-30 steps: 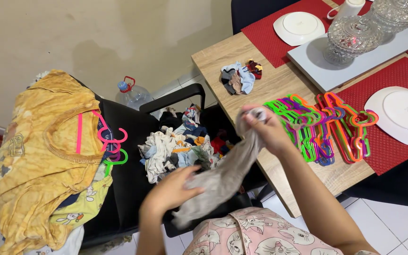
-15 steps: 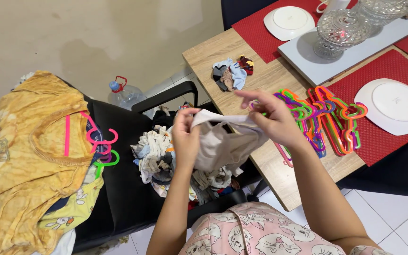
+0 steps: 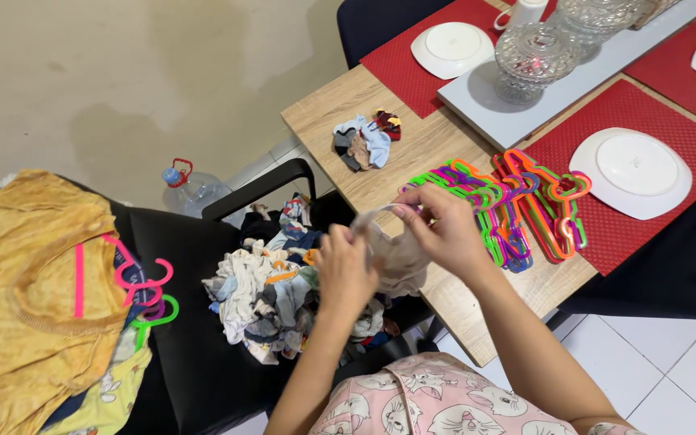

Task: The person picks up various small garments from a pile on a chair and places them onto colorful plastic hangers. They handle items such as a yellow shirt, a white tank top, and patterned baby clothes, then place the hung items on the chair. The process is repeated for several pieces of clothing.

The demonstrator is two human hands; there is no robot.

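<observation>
My left hand [image 3: 346,270] and my right hand [image 3: 443,229] both grip a small beige garment [image 3: 400,259], bunched between them above the edge of a wooden table [image 3: 412,157]. Just below my left hand lies a heap of small mixed clothes [image 3: 271,294] on a black chair [image 3: 195,322]. A row of bright plastic hangers [image 3: 517,205] lies on the table right beside my right hand.
A small pile of folded socks [image 3: 364,141] sits farther back on the table. White plates [image 3: 636,171] rest on red mats, with glass jars [image 3: 532,55] on a grey runner. Yellow garments on pink hangers [image 3: 42,298] drape at left. A water bottle [image 3: 191,187] stands on the floor.
The garment went from hanging stretched out, to spread open, to gathered small between my hands. My hands have come closer together, and the view has shifted so everything sits more to the left.
</observation>
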